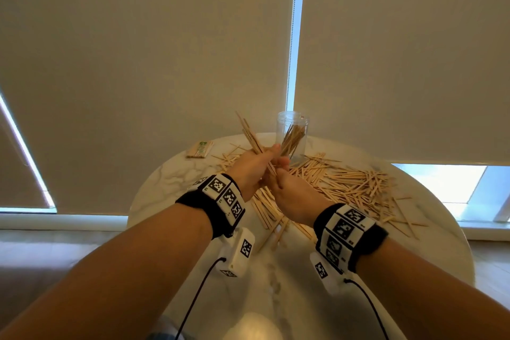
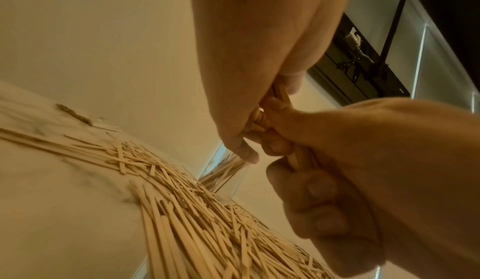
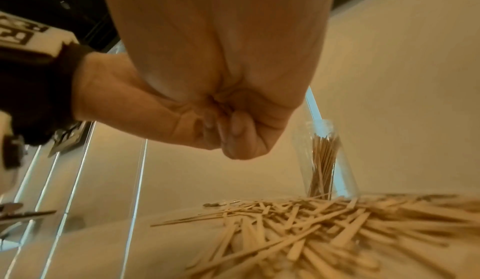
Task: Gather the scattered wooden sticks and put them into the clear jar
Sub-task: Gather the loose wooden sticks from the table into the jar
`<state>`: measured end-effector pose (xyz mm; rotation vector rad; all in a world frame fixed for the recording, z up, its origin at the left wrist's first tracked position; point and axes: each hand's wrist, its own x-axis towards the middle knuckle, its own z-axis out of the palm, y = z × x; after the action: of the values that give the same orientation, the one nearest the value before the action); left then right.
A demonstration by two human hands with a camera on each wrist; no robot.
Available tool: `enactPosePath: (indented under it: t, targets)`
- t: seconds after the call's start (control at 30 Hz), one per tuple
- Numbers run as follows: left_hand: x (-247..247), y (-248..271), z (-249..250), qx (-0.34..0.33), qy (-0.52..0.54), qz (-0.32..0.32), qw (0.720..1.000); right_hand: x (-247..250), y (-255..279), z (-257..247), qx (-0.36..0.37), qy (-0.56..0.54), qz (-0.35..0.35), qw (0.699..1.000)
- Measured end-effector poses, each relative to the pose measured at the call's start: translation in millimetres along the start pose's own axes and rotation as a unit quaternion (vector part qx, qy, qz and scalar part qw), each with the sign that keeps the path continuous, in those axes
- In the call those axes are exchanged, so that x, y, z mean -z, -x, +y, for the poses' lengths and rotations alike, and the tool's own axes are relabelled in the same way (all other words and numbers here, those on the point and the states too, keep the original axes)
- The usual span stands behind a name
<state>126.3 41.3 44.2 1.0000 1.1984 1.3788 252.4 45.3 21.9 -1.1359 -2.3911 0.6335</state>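
Note:
Both hands meet above the middle of the round table and grip one bundle of wooden sticks [image 1: 249, 132], whose ends fan up and to the left. My left hand [image 1: 252, 167] curls round the bundle from the left. From the right, my right hand [image 1: 288, 188] closes on its lower part. In the left wrist view the right hand [image 2: 350, 170] clenches stick ends [image 2: 298, 159] under the left hand [image 2: 249, 61]. The clear jar [image 1: 293, 130] stands upright just behind the hands with several sticks inside. Many scattered sticks [image 1: 347, 182] lie on the table.
The white marble table [image 1: 171, 182] ends close behind the jar, in front of beige roller blinds. A flat paper packet [image 1: 200, 149] lies at the far left of the table. The stick pile [image 3: 311, 222] spreads from the jar [image 3: 326, 160] rightward and toward me.

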Motion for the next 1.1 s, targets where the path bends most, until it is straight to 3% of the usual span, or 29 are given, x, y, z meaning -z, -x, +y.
enactPosePath:
  t: [0.07,0.23,0.33,0.4,0.5,0.6,0.73,0.8,0.97,1.1]
  targets:
    - [7.6,-1.2,5.5,-0.043,0.018,0.029,0.998,1.3,1.3,3.4,-0.005,0.033,-0.003,0.999]
    - [32.6,-5.0,35.4,-0.110,0.096,0.180,0.973,3.8,7.6,13.4,-0.030,0.084,-0.032,0.996]
    - [34.3,-4.9,38.6,-0.070,0.045,0.122,0.989,2.8,8.4,10.0,-0.009,0.116,-0.043,0.992]
    - [25.7,-2.5,30.3,-0.041,-0.079,0.065,0.994,1.3,5.6,7.3,-0.005,0.116,-0.045,0.992]
    - [14.9,0.9,18.2,-0.042,-0.247,0.019,0.968,-0.8,4.1,7.8,-0.017,0.133,-0.060,0.989]
    - [17.0,-2.8,10.2,0.018,-0.253,0.001,0.967,1.0,5.0,15.1,-0.011,0.143,-0.031,0.989]
    - [24.5,-9.0,-1.9,0.016,-0.407,0.005,0.913,9.5,5.6,19.7,-0.021,0.157,-0.037,0.987]
    - [26.6,-14.3,-6.5,0.010,-0.397,0.008,0.918,14.2,8.3,20.2,-0.012,0.149,-0.040,0.988]
    - [23.0,-25.7,-6.9,0.000,-0.256,0.020,0.967,29.6,6.1,20.6,0.021,0.126,0.016,0.992]
    - [11.0,-33.6,8.2,0.027,-0.186,0.012,0.982,49.8,-5.4,27.1,0.015,0.126,-0.002,0.992]
